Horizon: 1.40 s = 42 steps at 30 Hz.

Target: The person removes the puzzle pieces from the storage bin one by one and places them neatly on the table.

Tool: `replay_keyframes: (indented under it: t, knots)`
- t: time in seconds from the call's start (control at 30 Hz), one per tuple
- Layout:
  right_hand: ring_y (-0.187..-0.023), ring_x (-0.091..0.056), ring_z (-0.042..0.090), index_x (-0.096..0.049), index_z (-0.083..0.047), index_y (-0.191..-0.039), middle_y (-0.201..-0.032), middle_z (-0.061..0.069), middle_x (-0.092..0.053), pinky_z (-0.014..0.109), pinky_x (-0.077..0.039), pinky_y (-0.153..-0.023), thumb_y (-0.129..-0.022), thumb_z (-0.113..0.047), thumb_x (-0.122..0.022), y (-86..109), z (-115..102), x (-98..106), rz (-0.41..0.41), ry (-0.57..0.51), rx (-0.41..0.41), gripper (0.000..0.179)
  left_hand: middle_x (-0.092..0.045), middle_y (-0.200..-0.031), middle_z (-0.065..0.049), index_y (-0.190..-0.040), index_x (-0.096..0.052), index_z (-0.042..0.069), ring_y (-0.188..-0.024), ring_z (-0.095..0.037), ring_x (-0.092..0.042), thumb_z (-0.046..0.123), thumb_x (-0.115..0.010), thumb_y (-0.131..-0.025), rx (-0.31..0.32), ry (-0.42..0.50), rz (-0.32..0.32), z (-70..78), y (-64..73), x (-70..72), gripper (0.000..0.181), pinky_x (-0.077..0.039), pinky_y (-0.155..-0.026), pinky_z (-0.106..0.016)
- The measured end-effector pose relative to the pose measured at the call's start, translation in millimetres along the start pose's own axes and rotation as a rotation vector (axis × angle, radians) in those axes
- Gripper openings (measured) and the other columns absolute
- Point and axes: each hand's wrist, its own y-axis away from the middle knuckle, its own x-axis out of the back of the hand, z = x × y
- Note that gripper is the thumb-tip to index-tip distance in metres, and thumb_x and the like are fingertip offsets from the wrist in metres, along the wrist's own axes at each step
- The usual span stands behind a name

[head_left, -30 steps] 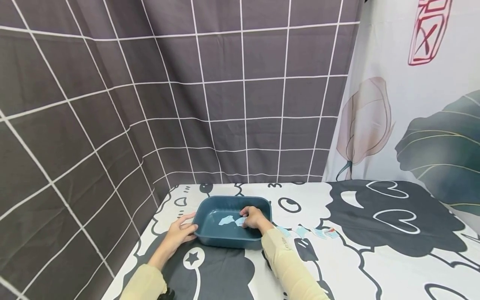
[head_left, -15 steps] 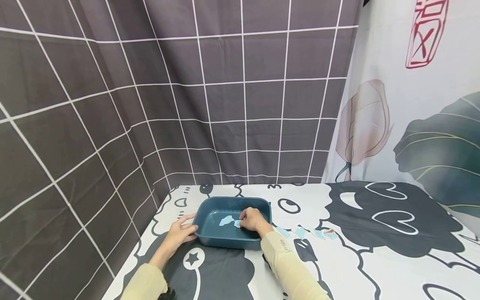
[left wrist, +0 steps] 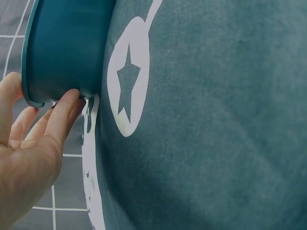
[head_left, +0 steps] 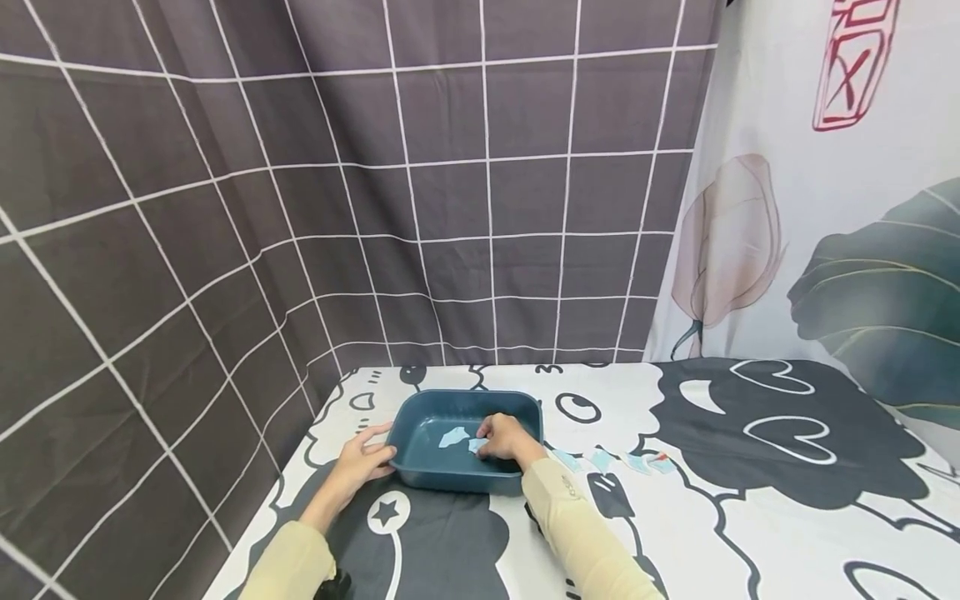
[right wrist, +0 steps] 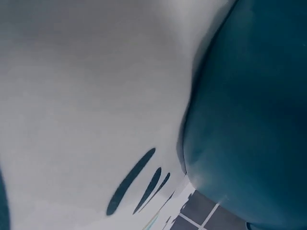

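Observation:
A dark teal plastic basin (head_left: 450,481) stands on the cartoon-print cloth. My left hand (head_left: 360,460) holds its left end; in the left wrist view the thumb is at the rim and the fingers (left wrist: 60,115) lie against the outer wall. Inside the basin, my right hand (head_left: 504,439) pinches a small light-blue piece (head_left: 476,446) that looks like torn paper. Just left of it, a similar light-blue piece (head_left: 453,437) lies on the basin floor. In the right wrist view only the basin wall (right wrist: 249,120) and cloth show; the hand is out of sight there.
Right of the basin, several light-blue pieces (head_left: 600,459) lie in a row on the cloth, the farthest with a red mark. A dark grid-patterned curtain (head_left: 525,200) hangs behind and at left, a white floral one (head_left: 750,208) at right.
The right hand has shifted slightly left inside the basin with its light-blue piece, bringing it nearer the other piece. The left hand stays at the basin's left end.

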Motion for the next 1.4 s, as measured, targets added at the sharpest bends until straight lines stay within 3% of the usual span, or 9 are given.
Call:
replay_keyframes:
  t: [0.2,0.33,0.53,0.8,1.4]
  knots:
    - [-0.078,-0.057,0.015,-0.070,-0.004,-0.089,-0.084,0.006,-0.066,0.029,-0.055,-0.072,-0.071,-0.010,-0.083,4.4,4,6,0.079,0.040,0.031,0.023,-0.058,-0.125,-0.038,-0.139,-0.045,-0.007,-0.106,-0.043,-0.068,0.001,-0.059,-0.088,-0.004,-0.012,-0.010,2.8,-2.7,-7.5,0.054,-0.064,-0.083,-0.041]
    - [-0.077,-0.057,0.014,-0.070,-0.003,-0.090,-0.084,0.006,-0.066,0.028,-0.054,-0.071,-0.072,-0.011,-0.082,8.5,5,13,0.156,-0.003,0.052,0.023,-0.058,-0.125,-0.038,-0.139,-0.045,-0.007,-0.107,-0.044,-0.067,0.001,-0.058,-0.088,-0.026,-0.020,-0.018,4.4,-4.6,-12.4,0.053,-0.064,-0.083,-0.040]
    - [-0.078,-0.054,0.013,-0.070,-0.002,-0.094,-0.087,0.008,-0.065,0.024,-0.050,-0.069,-0.075,-0.011,-0.080,18.1,0,26,0.187,-0.092,0.099,0.024,-0.058,-0.124,-0.038,-0.138,-0.046,-0.007,-0.108,-0.044,-0.066,-0.001,-0.056,-0.089,-0.043,-0.037,-0.009,6.7,-5.7,-16.7,0.051,-0.063,-0.084,-0.041]
    - [-0.076,-0.051,0.011,-0.068,-0.001,-0.093,-0.085,0.006,-0.062,0.018,-0.046,-0.068,-0.072,-0.010,-0.080,34.2,-1,48,0.254,-0.140,0.099,0.026,-0.056,-0.127,-0.038,-0.139,-0.045,-0.006,-0.110,-0.045,-0.065,-0.001,-0.056,-0.090,-0.033,-0.058,-0.003,5.2,-3.5,-14.5,0.051,-0.063,-0.085,-0.040]
    - [-0.078,-0.055,0.015,-0.067,0.005,-0.099,-0.087,0.012,-0.063,0.020,-0.049,-0.070,-0.075,-0.010,-0.077,85.6,48,104,0.340,-0.090,0.046,0.030,-0.051,-0.132,-0.040,-0.143,-0.039,-0.007,-0.114,-0.044,-0.063,0.002,-0.054,-0.093,-0.022,-0.072,-0.034,5.2,8.2,-0.5,0.053,-0.063,-0.086,-0.037]
